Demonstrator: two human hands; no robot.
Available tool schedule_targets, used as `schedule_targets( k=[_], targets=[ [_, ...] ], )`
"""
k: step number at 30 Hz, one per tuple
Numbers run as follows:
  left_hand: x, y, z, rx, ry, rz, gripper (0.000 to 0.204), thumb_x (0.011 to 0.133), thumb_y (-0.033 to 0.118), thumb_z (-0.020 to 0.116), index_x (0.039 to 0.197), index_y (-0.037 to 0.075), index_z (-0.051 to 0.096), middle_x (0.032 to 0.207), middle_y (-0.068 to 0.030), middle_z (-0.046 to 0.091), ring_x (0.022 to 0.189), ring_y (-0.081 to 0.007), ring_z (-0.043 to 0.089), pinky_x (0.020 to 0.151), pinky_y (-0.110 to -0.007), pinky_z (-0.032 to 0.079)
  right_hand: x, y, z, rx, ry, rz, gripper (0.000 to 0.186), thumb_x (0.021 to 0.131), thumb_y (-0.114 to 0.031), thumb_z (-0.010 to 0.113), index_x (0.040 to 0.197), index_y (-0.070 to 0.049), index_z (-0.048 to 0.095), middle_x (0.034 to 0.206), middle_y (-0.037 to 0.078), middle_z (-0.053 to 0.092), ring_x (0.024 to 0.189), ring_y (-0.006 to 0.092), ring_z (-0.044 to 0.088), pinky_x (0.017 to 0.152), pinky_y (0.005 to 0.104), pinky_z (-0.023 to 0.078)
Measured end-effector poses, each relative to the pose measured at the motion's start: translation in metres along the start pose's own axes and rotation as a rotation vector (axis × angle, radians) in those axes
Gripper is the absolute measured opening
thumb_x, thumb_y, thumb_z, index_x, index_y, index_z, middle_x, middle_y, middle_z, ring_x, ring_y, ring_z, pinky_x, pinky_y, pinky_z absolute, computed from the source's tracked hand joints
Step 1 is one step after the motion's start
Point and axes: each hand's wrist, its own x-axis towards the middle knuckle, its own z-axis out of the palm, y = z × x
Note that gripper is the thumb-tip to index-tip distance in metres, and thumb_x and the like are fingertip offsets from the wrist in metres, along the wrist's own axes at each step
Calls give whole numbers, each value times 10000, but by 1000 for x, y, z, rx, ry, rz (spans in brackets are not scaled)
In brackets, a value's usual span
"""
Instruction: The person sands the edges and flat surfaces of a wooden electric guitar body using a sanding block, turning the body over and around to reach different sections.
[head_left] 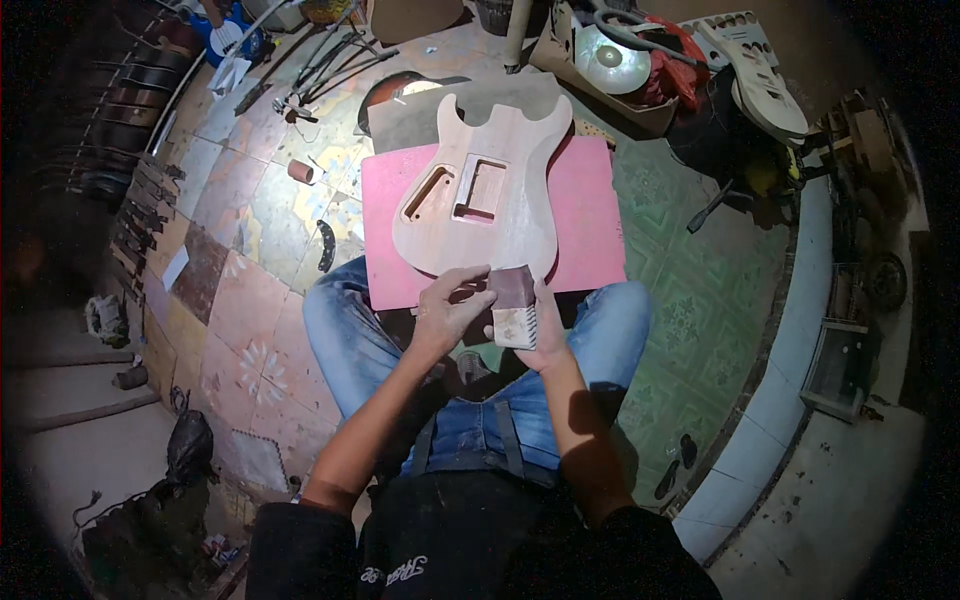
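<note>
An unfinished pale wood electric guitar body (515, 225) lies on a pink board (590, 215) in front of my knees, its routed cavities facing up. Just off its near edge, my right hand (548, 340) grips a small whitish block (515, 328) with a toothed right edge. Brown sandpaper (512, 287) covers the block's far part. From the left, my left hand (450, 308) pinches the sandpaper's edge between thumb and curled fingers. The block's underside is hidden.
A cardboard box (625, 110) holding a disc and a red bag stands at the far right, near another pale guitar body (765, 90). A screwdriver (710, 205) lies on green tiles. Left of the board are a brown cylinder (300, 172) and a dark curved piece (326, 246).
</note>
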Motion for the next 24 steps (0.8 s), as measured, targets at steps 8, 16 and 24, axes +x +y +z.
schedule_targets(
  k=[8, 16, 24],
  targets=[
    [-21, 17, -6, 83, -33, 59, 393, 834, 116, 770, 1202, 11, 679, 1132, -113, 692, 1006, -193, 678, 890, -325, 562, -18, 11, -10, -40, -60, 75, 489, 959, -508, 585, 1284, -143, 583, 1149, 56, 659, 1025, 218, 653, 764, 529, 603],
    [-28, 9, 2, 61, 17, 112, 411, 836, 103, 758, 1231, 25, 673, 1147, -125, 689, 1024, -182, 674, 917, -313, 538, -21, 9, -8, -4, -62, 95, 464, 944, -456, 618, 1265, -122, 587, 1138, 64, 661, 999, 220, 661, 757, 510, 608],
    [-17, -14, -3, 46, 7, 43, 397, 837, 142, 746, 1204, 9, 673, 1156, -141, 698, 1048, -239, 670, 948, -360, 512, -12, 14, -11, -38, -90, -31, 407, 948, -263, 566, 1295, -54, 532, 1144, 126, 668, 974, 236, 683, 767, 420, 598]
  ],
)
